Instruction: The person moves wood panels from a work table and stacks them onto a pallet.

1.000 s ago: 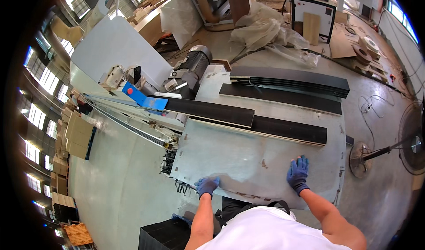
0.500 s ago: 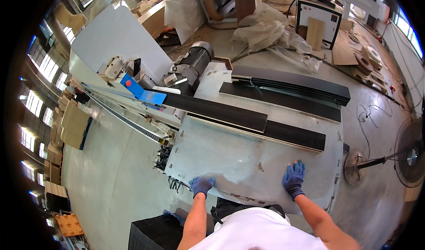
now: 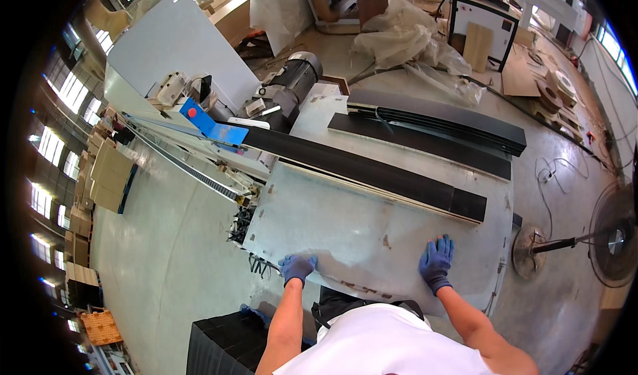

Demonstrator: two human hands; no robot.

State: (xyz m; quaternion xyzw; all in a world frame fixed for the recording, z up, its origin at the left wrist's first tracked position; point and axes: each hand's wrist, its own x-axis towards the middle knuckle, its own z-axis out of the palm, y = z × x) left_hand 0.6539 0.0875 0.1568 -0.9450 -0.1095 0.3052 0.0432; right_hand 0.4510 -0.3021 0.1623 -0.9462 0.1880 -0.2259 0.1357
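Note:
My left hand (image 3: 297, 267), in a blue glove, rests on the near left edge of the grey metal tabletop (image 3: 345, 235), fingers loosely apart. Flat on the same surface at the near right lies my right hand (image 3: 436, 262), also gloved, its fingers stretched forward. Neither hand holds anything. Beyond them a long black board (image 3: 352, 164) reaches from under the machine's blue guard (image 3: 216, 130) toward the right. It lies on top of another black board (image 3: 469, 207), whose right end shows past it.
Farther back are a single black board (image 3: 425, 148) and a stack of black boards (image 3: 438, 122). A motor (image 3: 296, 76) stands behind the machine. To the right is a floor fan (image 3: 530, 252); at the lower left, a black box (image 3: 222, 342). Plastic sheeting (image 3: 399, 33) lies behind.
The upper black board has slid to the right out from the blue guard, covering more of the board below. Both hands stay on the tabletop, nearly in place.

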